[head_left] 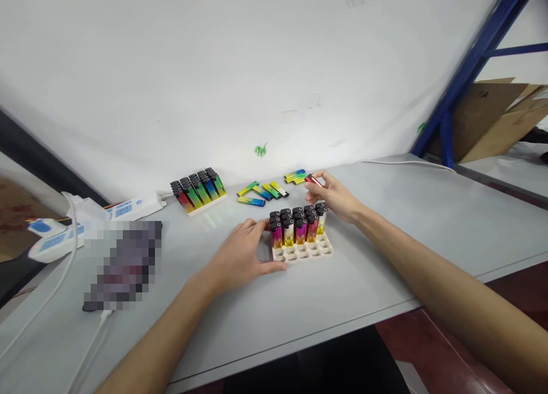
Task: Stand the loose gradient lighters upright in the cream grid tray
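A cream tray [302, 252] with round holes stands in front of me. Upright lighters [301, 232] with black tops fill its back rows, in purple, clear yellow and red; the front holes are bare. My left hand [242, 256] grips the tray's left side, thumb at the front corner and fingers by the back left lighters. Above the tray's back right corner, my right hand [327, 195] pinches a red lighter [313, 180] between thumb and fingers.
Several lighters [252, 201] lie loose near the wall. A second full tray [207, 205] stands back left. Power strips [132, 205], a pixelated dark object [128, 268] and white cables are at the left. Blue frame [447, 105] and cardboard boxes [505, 123] are at the right.
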### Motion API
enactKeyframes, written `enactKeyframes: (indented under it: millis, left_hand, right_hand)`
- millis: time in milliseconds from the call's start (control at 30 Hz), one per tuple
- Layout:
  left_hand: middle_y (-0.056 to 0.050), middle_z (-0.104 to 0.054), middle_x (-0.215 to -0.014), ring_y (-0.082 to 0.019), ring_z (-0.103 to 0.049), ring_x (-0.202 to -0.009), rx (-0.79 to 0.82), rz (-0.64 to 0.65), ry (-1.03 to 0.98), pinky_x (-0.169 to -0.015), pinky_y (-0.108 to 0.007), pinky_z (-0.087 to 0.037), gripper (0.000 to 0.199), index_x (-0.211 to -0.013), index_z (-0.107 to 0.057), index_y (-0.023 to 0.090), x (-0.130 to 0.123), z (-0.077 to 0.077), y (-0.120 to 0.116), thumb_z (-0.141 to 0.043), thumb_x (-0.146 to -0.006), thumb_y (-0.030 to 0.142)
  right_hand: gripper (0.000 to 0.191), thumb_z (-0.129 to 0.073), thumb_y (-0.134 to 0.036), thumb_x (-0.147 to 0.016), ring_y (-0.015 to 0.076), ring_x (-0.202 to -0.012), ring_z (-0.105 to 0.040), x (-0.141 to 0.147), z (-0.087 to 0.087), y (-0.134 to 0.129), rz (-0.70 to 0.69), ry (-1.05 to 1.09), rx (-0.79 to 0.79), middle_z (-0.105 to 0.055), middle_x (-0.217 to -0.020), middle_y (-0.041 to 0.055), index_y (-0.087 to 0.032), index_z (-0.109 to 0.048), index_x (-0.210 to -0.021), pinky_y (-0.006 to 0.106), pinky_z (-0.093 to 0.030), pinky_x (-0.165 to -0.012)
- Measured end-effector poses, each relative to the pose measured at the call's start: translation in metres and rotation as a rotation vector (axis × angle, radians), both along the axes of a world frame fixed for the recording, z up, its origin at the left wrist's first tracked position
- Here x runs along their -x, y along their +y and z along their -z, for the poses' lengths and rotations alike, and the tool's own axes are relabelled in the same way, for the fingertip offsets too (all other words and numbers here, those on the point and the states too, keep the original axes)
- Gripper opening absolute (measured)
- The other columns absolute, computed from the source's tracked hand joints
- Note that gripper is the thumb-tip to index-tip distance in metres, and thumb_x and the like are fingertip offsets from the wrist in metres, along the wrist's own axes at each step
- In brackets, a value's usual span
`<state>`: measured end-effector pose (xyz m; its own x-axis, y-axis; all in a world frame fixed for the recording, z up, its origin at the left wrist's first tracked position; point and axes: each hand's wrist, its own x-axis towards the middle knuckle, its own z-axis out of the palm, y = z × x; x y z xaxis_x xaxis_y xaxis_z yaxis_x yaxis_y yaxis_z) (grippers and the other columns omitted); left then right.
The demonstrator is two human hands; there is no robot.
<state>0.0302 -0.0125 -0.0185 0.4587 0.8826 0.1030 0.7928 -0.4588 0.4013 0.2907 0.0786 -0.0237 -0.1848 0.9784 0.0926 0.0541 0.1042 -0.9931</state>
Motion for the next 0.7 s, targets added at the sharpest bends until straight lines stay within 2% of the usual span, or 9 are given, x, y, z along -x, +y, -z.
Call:
enactKeyframes:
  millis: [100,167,233,300,400,467,600,700]
  left_hand:
    - [-0.01,-0.058,-0.114,-0.032,-0.055,-0.111,-0.008,0.004,-0.009,-0.095,-0.046,-0.048,0.085,-0.135,-0.049,0.021,0.001,0.002,0.0,-0.069,-0.07,0.073]
    - [-0.01,-0.058,-0.115,-0.032,-0.055,-0.111,-0.012,0.01,-0.017,-0.095,-0.046,-0.048,0.085,-0.135,-0.049,0.021,0.001,0.002,0.0,-0.069,-0.071,0.073]
    - [-0.01,-0.058,-0.115,-0.032,-0.054,-0.111,-0.011,0.011,-0.019,-0.096,-0.046,-0.047,0.085,-0.135,-0.049,0.021,0.001,0.002,0.0,-0.069,-0.071,0.072]
    - [-0.01,-0.058,-0.115,-0.032,-0.054,-0.112,-0.012,0.011,-0.017,-0.096,-0.046,-0.047,0.084,-0.134,-0.049,0.021,0.001,0.001,0.0,-0.069,-0.071,0.072]
    - [-0.01,-0.059,-0.114,-0.032,-0.055,-0.111,-0.018,0.012,-0.019,-0.094,-0.046,-0.048,0.082,-0.133,-0.051,0.022,0.001,0.001,0.0,-0.069,-0.071,0.073]
    - [-0.01,-0.059,-0.114,-0.033,-0.055,-0.111,-0.025,0.012,-0.014,-0.094,-0.046,-0.048,0.082,-0.133,-0.051,0.023,0.001,0.002,0.001,-0.069,-0.07,0.073]
    - [-0.011,-0.059,-0.115,-0.033,-0.055,-0.112,-0.025,0.008,0.009,-0.095,-0.046,-0.047,0.087,-0.136,-0.048,0.022,0.002,0.004,0.001,-0.067,-0.07,0.075]
    - [-0.011,-0.059,-0.116,-0.034,-0.055,-0.113,-0.019,0.0,0.014,-0.095,-0.047,-0.047,0.089,-0.137,-0.047,0.021,0.002,0.003,0.001,-0.067,-0.07,0.076]
  right_hand:
    - [0.04,-0.073,-0.05,-0.078,0.0091,-0.048,-0.037,0.001,0.006,0.001,-0.022,0.034,-0.048,-0.042,-0.059,-0.0099,-0.028,-0.046,-0.097,0.021,-0.026,-0.047]
    - [0.038,-0.066,-0.058,-0.082,0.0085,-0.046,-0.025,0.003,0.006,0.0,-0.027,-0.007,-0.006,-0.029,-0.057,-0.0099,-0.025,-0.05,-0.093,0.022,-0.019,-0.044]
    - [0.045,-0.057,-0.067,-0.085,0.0087,-0.046,-0.018,0.004,0.004,-0.001,-0.021,-0.055,0.055,-0.023,-0.056,-0.0088,-0.022,-0.054,-0.084,0.024,-0.014,-0.042]
    - [0.051,-0.052,-0.07,-0.085,0.0089,-0.046,-0.016,0.005,0.001,-0.003,-0.016,-0.074,0.086,-0.02,-0.055,-0.0081,-0.021,-0.052,-0.071,0.025,-0.012,-0.042]
    - [0.055,-0.051,-0.068,-0.085,0.0089,-0.046,-0.015,0.005,-0.001,-0.004,-0.01,-0.078,0.086,-0.019,-0.052,-0.0073,-0.022,-0.039,-0.058,0.026,-0.012,-0.042]
    - [0.053,-0.049,-0.062,-0.087,0.0089,-0.045,-0.014,0.005,-0.002,-0.004,0.01,-0.078,0.087,-0.019,-0.05,-0.007,-0.023,-0.035,-0.055,0.026,-0.012,-0.041]
    - [0.042,-0.046,-0.047,-0.088,0.0084,-0.044,-0.012,0.006,-0.005,-0.004,0.063,-0.044,0.114,-0.018,-0.046,-0.0074,-0.023,-0.035,-0.055,0.026,-0.012,-0.04]
    - [0.039,-0.044,-0.044,-0.088,0.0079,-0.043,-0.01,0.007,-0.009,-0.005,0.077,-0.008,0.135,-0.018,-0.045,-0.0078,-0.022,-0.036,-0.056,0.025,-0.011,-0.04]
